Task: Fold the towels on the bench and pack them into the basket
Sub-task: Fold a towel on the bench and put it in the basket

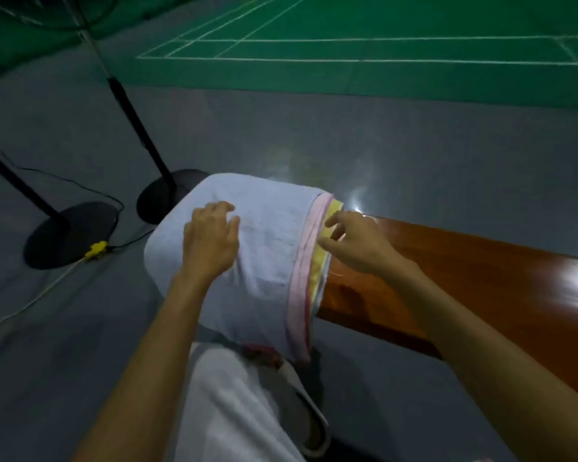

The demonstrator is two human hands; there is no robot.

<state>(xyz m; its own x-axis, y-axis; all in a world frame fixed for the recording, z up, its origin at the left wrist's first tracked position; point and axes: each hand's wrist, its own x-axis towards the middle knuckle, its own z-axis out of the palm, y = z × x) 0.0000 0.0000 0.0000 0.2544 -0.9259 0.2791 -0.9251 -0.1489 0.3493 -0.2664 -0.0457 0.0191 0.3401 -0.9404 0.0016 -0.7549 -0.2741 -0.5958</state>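
Observation:
A pale blue-white towel (267,241) is draped over the left end of a glossy brown wooden bench (447,271). Under it show the edges of a pink towel (302,278) and a yellow towel (321,258). My left hand (211,241) rests flat on the top towel with fingers spread. My right hand (354,241) hovers at the towels' right edge, fingers relaxed and reaching toward the yellow strip, holding nothing that I can see. No basket is in view.
Two black round fan stands (70,235) (167,195) with poles sit on the grey floor to the left, with a cable and a yellow plug (95,250). A green court (381,35) lies beyond. My white clothing (234,405) fills the lower middle.

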